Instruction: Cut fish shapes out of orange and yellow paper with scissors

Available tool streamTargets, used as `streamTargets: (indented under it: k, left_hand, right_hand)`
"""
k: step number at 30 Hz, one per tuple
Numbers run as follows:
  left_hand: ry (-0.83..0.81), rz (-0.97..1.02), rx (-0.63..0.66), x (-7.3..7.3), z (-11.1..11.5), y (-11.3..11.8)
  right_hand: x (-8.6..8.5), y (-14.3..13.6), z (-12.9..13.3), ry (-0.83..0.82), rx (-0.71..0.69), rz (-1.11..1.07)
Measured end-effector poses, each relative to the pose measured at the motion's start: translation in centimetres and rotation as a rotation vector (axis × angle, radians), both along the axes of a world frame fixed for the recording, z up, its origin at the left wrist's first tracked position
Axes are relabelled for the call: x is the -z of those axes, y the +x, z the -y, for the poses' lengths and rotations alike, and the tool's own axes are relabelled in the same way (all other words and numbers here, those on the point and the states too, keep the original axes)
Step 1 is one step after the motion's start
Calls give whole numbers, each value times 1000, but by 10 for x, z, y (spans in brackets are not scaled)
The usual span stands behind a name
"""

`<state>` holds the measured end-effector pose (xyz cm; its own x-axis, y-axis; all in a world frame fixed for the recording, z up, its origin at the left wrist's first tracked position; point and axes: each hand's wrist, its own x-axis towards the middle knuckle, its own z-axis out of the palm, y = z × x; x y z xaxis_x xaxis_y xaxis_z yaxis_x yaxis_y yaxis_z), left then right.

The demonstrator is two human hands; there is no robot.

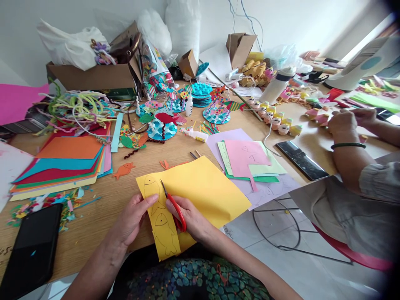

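Scissors (176,206) in right fingers (184,203), paper (163,239) between left fingers (149,203)

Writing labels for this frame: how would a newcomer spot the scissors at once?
At the near edge of the wooden table, find the large yellow sheet. The scissors are in the right hand, beside the fish outlines on the strip the left hand holds. Their red handles and dark pointed blades stand out against the yellow.

Passable along bare surface (114,189) between paper stack (71,148) and yellow sheet (206,187), around the orange fish (123,170). Obstructed beyond by glue (198,136) and blue disc (170,131), farther right by bottle (278,86) and toys (276,121), at near left by scraps (40,203) and phone (33,246).
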<state>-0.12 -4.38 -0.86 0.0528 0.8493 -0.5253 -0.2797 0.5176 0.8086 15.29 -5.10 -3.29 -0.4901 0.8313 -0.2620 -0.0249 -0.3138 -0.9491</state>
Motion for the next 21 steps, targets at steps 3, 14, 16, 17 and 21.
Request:
streamTargets:
  k: [3,14,16,17,21]
  left_hand:
    - [30,0,-65,1,-2,-1]
    - [22,5,-67,-1,-7,-2]
    - [14,1,-67,-2,-6,-3]
    - [11,-4,-68,-2,-6,-3]
    - [20,-18,-90,-2,-8,-6]
  right_hand:
    - [2,0,0,21,-7,34]
    - [5,-3,-1,-95,-49,-39]
    - [6,-4,-3,-37,-55,-18]
    - [6,-4,-4,7,-53,-5]
    - [5,-5,-5,19,-69,-3]
